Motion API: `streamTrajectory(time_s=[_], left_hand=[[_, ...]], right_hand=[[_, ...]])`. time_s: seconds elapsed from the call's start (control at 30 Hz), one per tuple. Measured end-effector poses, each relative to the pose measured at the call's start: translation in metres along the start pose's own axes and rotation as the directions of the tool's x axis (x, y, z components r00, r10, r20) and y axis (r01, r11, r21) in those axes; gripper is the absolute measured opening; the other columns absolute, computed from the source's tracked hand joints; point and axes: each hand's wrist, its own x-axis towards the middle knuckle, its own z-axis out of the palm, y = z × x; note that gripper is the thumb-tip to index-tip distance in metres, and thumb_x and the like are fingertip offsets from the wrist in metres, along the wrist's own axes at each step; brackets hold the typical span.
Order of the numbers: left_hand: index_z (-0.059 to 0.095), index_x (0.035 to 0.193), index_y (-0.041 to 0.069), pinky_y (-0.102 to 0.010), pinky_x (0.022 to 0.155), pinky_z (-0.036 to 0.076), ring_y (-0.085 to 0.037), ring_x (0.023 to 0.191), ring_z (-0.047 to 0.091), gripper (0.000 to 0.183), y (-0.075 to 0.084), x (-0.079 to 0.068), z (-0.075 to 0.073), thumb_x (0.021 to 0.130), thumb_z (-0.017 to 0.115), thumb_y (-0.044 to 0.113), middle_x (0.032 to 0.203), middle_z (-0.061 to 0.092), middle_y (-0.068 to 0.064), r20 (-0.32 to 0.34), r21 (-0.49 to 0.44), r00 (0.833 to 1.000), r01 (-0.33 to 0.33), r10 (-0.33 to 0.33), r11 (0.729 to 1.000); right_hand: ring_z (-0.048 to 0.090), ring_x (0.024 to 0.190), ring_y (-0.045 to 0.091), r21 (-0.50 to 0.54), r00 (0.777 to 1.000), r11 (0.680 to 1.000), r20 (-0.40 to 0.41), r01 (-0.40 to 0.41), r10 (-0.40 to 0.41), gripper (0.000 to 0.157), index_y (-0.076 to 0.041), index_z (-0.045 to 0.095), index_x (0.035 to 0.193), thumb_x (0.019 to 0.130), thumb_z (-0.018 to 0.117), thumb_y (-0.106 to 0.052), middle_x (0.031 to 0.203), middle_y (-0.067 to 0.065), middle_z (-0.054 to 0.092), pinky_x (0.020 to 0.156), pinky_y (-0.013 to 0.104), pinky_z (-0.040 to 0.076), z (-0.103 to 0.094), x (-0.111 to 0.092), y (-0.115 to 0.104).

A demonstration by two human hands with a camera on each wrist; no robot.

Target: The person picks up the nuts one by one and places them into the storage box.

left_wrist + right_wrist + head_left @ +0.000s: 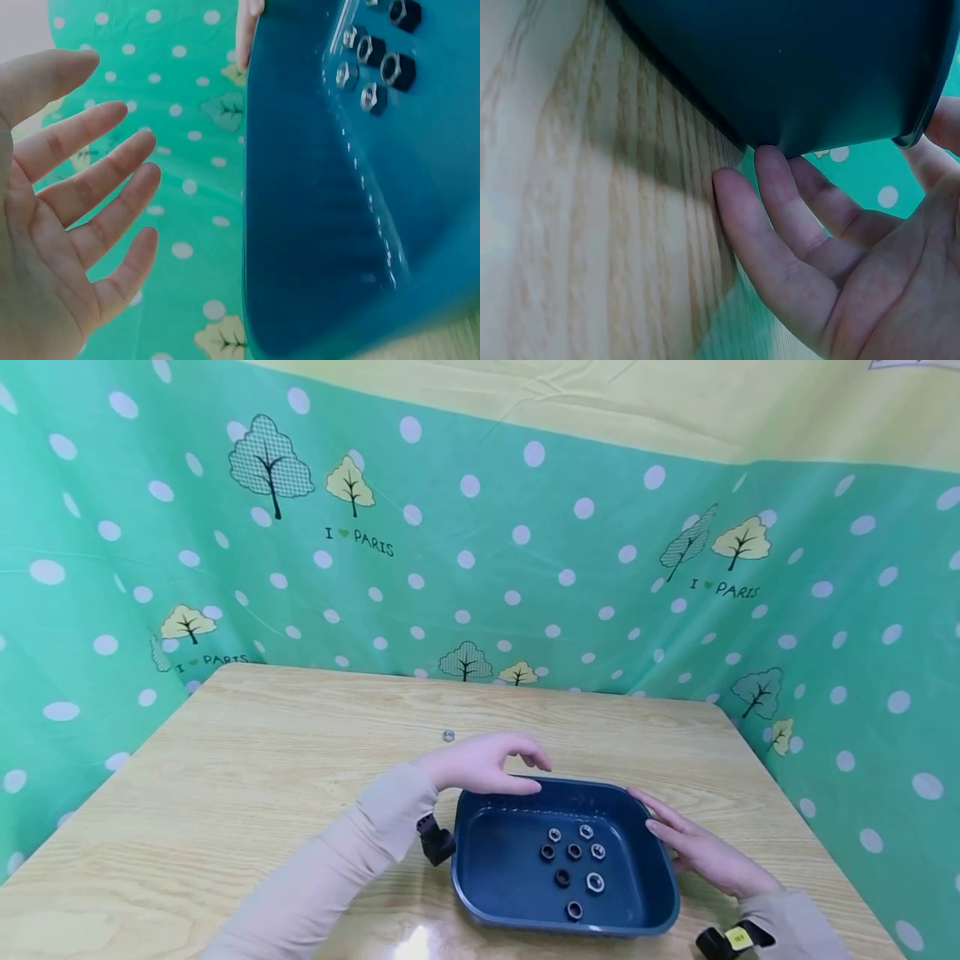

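Note:
A dark blue plastic basin (517, 923) stands on the table in front of me. Several hex nuts (595, 883), some silver and some dark, lie scattered on its floor, mostly in the right half. Over the basin's far left rim my left hand (491, 764) hovers with spread, loosely bent fingers; its palm is bare in the left wrist view. My right hand (708, 852) holds the basin's right side, thumb over the rim and fingers along the outer wall. In the right wrist view, fingertips (769, 161) meet the wall's lower edge.
One silver nut (448, 735) lies alone on the wooden table (247, 760), behind the left hand. A green dotted curtain (480, 560) hangs behind the table and along its sides.

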Motion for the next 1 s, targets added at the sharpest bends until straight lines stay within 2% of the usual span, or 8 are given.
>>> streamTrajectory(time_s=[0.2, 0.43, 0.67, 0.73, 0.9, 1.0], left_hand=[[0.062, 0.119, 0.009, -0.035, 0.098, 0.044, -0.019, 0.113, 0.055, 0.031, -0.011, -0.016, -0.003, 0.092, 0.060, 0.025, 0.121, 0.061, -0.003, -0.065, -0.012, 0.996, 0.064, -0.065, 0.998], [0.061, 0.117, 0.010, -0.042, 0.096, 0.045, -0.022, 0.111, 0.056, 0.030, -0.030, -0.035, 0.001, 0.091, 0.062, 0.024, 0.118, 0.063, -0.004, -0.153, -0.020, 0.978, 0.142, -0.143, 0.990], [0.061, 0.119, 0.007, -0.046, 0.096, 0.044, -0.025, 0.110, 0.057, 0.032, -0.043, -0.049, 0.008, 0.091, 0.062, 0.022, 0.120, 0.062, -0.007, -0.239, -0.062, 0.944, 0.219, -0.228, 0.974], [0.061, 0.118, 0.006, -0.047, 0.095, 0.045, -0.026, 0.108, 0.057, 0.031, -0.047, -0.053, 0.009, 0.091, 0.062, 0.022, 0.118, 0.062, -0.008, -0.260, -0.050, 0.938, 0.226, -0.232, 0.973], [0.062, 0.117, 0.003, -0.047, 0.094, 0.045, -0.027, 0.106, 0.058, 0.031, -0.058, -0.061, 0.014, 0.091, 0.062, 0.020, 0.117, 0.063, -0.009, -0.273, -0.061, 0.930, 0.238, -0.246, 0.969], [0.061, 0.118, 0.003, -0.046, 0.094, 0.044, -0.026, 0.107, 0.058, 0.032, -0.063, -0.065, 0.017, 0.091, 0.062, 0.019, 0.118, 0.063, -0.011, -0.261, -0.102, 0.922, 0.270, -0.287, 0.958]], right_hand=[[0.019, 0.134, 0.057, -0.014, 0.999, 1.000, -0.036, -0.014, 0.014, 0.063, -0.019, 0.007, 0.153, 0.102, 0.035, -0.042, 0.155, 0.027, 0.001, 0.085, 0.057, 0.050, 0.001, 0.000, -0.002], [0.018, 0.135, 0.056, -0.018, 0.998, 1.000, -0.052, -0.019, 0.018, 0.062, -0.021, 0.009, 0.153, 0.101, 0.035, -0.042, 0.156, 0.025, 0.002, 0.086, 0.056, 0.050, 0.003, 0.001, -0.001], [0.020, 0.135, 0.056, -0.026, 0.998, 0.999, -0.064, -0.027, 0.026, 0.062, -0.021, 0.010, 0.153, 0.101, 0.035, -0.043, 0.156, 0.025, 0.003, 0.084, 0.054, 0.051, 0.004, 0.000, -0.001], [0.021, 0.134, 0.055, -0.024, 0.998, 0.999, -0.059, -0.022, 0.020, 0.062, -0.020, 0.010, 0.153, 0.101, 0.034, -0.043, 0.156, 0.025, 0.004, 0.084, 0.053, 0.052, 0.004, 0.000, 0.000], [0.022, 0.134, 0.055, -0.025, 0.997, 0.999, -0.072, -0.025, 0.023, 0.061, -0.021, 0.011, 0.153, 0.101, 0.035, -0.043, 0.156, 0.025, 0.006, 0.084, 0.054, 0.051, 0.004, 0.000, 0.001], [0.022, 0.134, 0.055, -0.026, 0.997, 0.999, -0.075, -0.025, 0.023, 0.061, -0.021, 0.011, 0.153, 0.101, 0.035, -0.043, 0.156, 0.025, 0.006, 0.084, 0.054, 0.051, 0.004, 0.000, 0.000]])
